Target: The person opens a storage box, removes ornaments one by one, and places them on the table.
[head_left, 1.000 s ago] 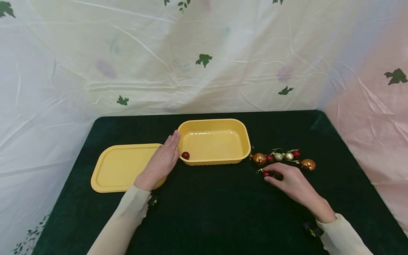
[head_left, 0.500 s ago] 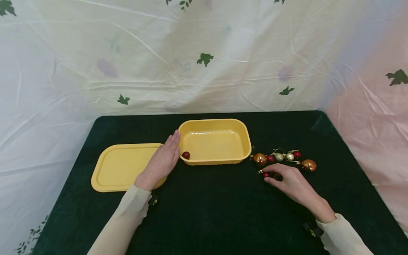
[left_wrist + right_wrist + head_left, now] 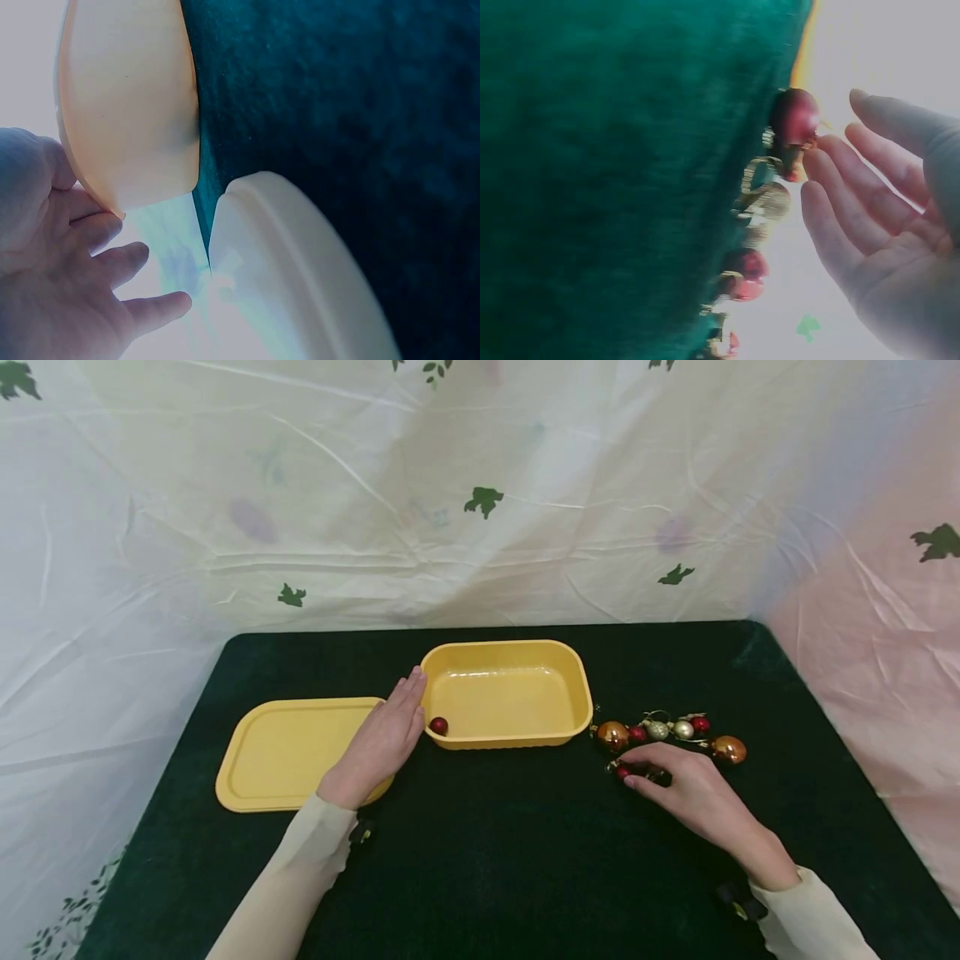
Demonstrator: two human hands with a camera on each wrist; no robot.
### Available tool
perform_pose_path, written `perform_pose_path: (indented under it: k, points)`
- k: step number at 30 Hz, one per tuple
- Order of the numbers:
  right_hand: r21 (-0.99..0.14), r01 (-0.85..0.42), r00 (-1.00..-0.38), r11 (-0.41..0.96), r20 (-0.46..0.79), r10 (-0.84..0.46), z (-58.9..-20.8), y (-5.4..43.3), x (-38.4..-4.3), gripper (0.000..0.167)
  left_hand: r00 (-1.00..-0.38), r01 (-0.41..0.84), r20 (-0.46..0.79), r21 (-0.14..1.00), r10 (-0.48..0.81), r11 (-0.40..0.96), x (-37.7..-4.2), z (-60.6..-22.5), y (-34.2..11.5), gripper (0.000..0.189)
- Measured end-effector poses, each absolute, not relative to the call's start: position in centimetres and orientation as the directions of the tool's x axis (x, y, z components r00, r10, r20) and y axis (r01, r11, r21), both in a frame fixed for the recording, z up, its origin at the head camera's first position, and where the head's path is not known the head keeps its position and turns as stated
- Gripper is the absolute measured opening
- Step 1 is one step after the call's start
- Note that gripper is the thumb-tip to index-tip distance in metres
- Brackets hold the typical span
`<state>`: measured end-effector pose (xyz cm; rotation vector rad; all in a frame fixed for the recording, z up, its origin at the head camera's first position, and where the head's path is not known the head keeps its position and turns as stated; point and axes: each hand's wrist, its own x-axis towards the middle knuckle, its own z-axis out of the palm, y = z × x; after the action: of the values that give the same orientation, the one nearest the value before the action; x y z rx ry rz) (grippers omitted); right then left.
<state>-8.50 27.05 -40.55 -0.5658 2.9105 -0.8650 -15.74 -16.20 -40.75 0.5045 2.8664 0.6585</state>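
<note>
In the head view a yellow plastic box [image 3: 510, 693] stands on the table with one dark red bauble [image 3: 438, 727] in its near left corner. My left hand [image 3: 378, 739] rests with straight fingers against the box's left end, touching the rim; the left wrist view also shows fingers at the box [image 3: 131, 97]. To the right, my right hand [image 3: 690, 789] is low over the table, thumb and forefinger parted beside a small red bauble [image 3: 622, 772]. In the right wrist view its fingers are spread next to a red bauble [image 3: 795, 116], not visibly gripping it.
A yellow lid [image 3: 292, 756] lies flat left of the box, partly under my left forearm. Right of the box are an orange bauble [image 3: 612, 737], a glittery gold bauble [image 3: 657, 730], a pale gold bauble [image 3: 683, 729], a red bauble [image 3: 701, 724] and another orange bauble [image 3: 728, 749].
My right fingertips have shifted slightly right, and the small red bauble now shows more clearly to their left. The left hand and box stay in place.
</note>
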Motion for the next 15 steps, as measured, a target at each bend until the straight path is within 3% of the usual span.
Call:
perform_pose_path:
  k: [10,15]
  points:
    - [-0.535,-0.403,-0.913,0.742,0.186,-0.362,-38.0,26.0,-8.6,0.030,-0.931,0.283,-0.082,0.450,0.355,0.847,-15.7,-40.8,-16.2,0.061]
    - [-0.585,-0.366,-0.928,0.724,0.169,-0.333,-37.3,24.9,-8.6,0.028,-0.932,0.283,-0.082,0.443,0.352,0.851,-15.6,-40.8,-16.1,0.061]
